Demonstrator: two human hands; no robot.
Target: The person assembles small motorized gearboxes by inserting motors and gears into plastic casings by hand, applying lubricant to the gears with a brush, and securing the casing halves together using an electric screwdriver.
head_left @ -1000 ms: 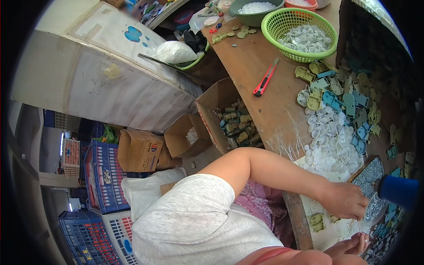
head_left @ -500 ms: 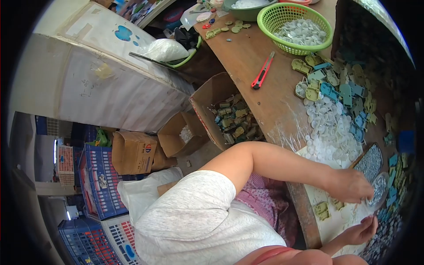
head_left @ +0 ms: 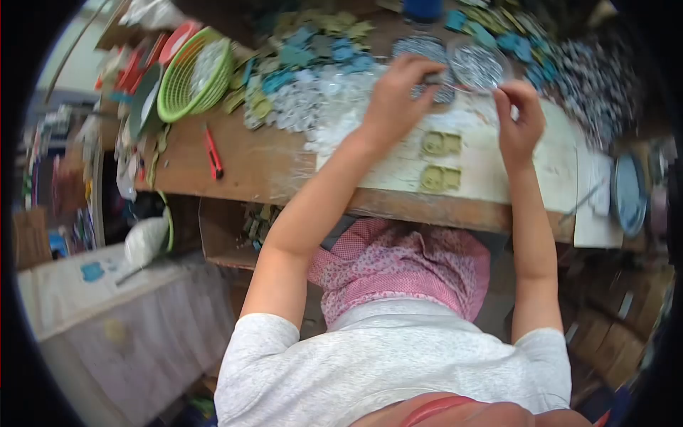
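Wooden workbench (head_left: 249,158), two hands (head_left: 400,98) (head_left: 523,127), two olive casings (head_left: 441,144) (head_left: 440,178), one red cutter (head_left: 212,152)

Across the wooden worktop (head_left: 249,160), a red knife (head_left: 213,151) sits at nine o'clock from its middle, green basket (head_left: 169,96) at ten, teal and olive pieces (head_left: 306,50) at eleven, pale sheet (head_left: 484,178) at three.

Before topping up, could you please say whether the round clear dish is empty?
Not empty: small silvery pieces show inside the round clear dish; how deep, I cannot tell.
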